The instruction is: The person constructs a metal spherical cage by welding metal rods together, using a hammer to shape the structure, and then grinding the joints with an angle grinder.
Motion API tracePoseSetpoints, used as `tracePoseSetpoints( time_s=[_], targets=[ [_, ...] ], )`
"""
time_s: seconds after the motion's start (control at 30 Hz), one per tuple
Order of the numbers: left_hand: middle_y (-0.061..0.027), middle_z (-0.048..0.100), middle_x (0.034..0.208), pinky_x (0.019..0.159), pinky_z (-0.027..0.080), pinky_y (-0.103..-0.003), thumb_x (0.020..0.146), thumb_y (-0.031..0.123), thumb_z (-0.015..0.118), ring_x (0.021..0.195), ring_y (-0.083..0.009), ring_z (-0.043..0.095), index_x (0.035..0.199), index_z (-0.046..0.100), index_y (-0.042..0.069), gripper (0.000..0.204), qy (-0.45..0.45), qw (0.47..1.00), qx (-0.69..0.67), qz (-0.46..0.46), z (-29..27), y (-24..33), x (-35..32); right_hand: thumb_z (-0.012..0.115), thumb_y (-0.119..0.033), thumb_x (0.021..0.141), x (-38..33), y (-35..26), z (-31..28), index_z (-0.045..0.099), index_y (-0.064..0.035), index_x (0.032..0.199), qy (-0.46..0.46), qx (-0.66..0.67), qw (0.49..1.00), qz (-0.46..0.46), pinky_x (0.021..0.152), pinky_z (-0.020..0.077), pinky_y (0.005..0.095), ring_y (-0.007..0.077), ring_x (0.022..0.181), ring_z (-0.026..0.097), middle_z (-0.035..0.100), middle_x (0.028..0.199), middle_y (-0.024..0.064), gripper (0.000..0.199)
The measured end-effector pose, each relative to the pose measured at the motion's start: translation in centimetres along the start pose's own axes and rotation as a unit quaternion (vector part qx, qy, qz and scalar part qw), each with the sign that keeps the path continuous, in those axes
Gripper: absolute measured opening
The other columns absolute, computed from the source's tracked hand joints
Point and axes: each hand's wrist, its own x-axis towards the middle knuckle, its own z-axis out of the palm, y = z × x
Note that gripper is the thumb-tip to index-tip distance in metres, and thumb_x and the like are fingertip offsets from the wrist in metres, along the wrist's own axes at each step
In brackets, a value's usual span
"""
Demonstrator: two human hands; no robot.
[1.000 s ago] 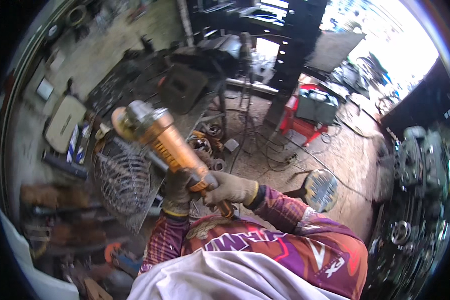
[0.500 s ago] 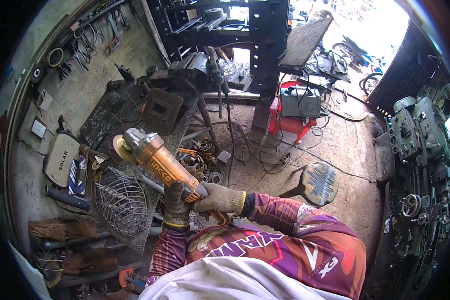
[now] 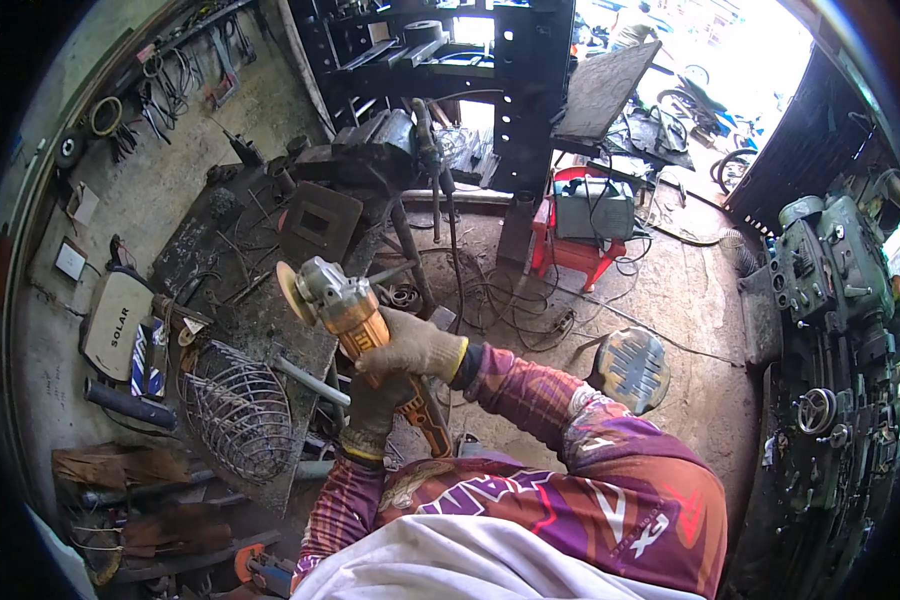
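Both of my gloved hands are closed round an orange angle grinder [image 3: 345,312], held in front of my chest above the workbench edge. Its pale disc [image 3: 293,292] points to the far left and its metal head tilts up. My right hand [image 3: 415,345] wraps the front of the body just behind the head. Below it, my left hand [image 3: 373,405] grips the middle of the body from the left, its fingers partly in shadow. The grinder's rear handle [image 3: 428,425] slants down toward my shirt.
A dark workbench [image 3: 195,240] carries a square metal plate [image 3: 320,225] with a cut-out, a wire basket [image 3: 240,415] and a vise [image 3: 385,140]. A stool [image 3: 630,370], cables and a red stand [image 3: 570,250] are on the floor. A green lathe [image 3: 840,260] lines the right.
My right hand has slid forward from the rear of the grinder to behind its head. The grinder has shifted right and turned steeper, showing more of its rear handle.
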Motion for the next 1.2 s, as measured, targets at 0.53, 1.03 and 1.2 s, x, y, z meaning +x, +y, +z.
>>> tracePoseSetpoints(
  time_s=[0.53, 1.03, 1.2],
  targets=[
    [-0.0158, 0.069, 0.093, 0.08, 0.056, -0.04, 0.079, 0.032, 0.067, 0.092, -0.0312, 0.069, 0.103, 0.065, 0.002, 0.038, 0.071, 0.947, 0.311, 0.026, -1.0, 0.3, -2.9, 0.074, -0.005, 0.081, 2.1, 4.6, 4.3, 0.05, -0.0011, 0.126, 0.06, 0.102, 0.992, 0.049, 0.077, 0.0564, 0.0308, 0.0166, 0.089, 0.066, 0.066, 0.104, 0.0077, 0.051],
    [-0.0218, 0.064, 0.122, 0.095, 0.049, -0.044, 0.09, 0.056, 0.058, 0.113, -0.0346, 0.062, 0.127, 0.061, 0.005, 0.064, 0.131, 0.716, 0.686, 0.004, -21.0, 16.4, -2.4, 0.071, -0.006, 0.079, -0.6, 8.0, 3.4, 0.053, -0.0021, 0.123, 0.114, 0.024, 0.989, 0.09, 0.075, 0.0557, 0.0314, 0.0158, 0.086, 0.065, 0.065, 0.102, 0.0066, 0.047],
    [-0.0265, 0.061, 0.125, 0.099, 0.047, -0.049, 0.084, 0.067, 0.058, 0.117, -0.038, 0.061, 0.133, 0.055, 0.004, 0.08, 0.044, 0.569, 0.808, -0.143, -23.0, 10.2, 4.0, 0.073, -0.004, 0.077, -3.1, 9.8, 6.0, 0.051, -0.0023, 0.125, 0.148, 0.061, 0.981, 0.105, 0.077, 0.0559, 0.0319, 0.0169, 0.087, 0.065, 0.066, 0.102, 0.0074, 0.053]
  ],
)
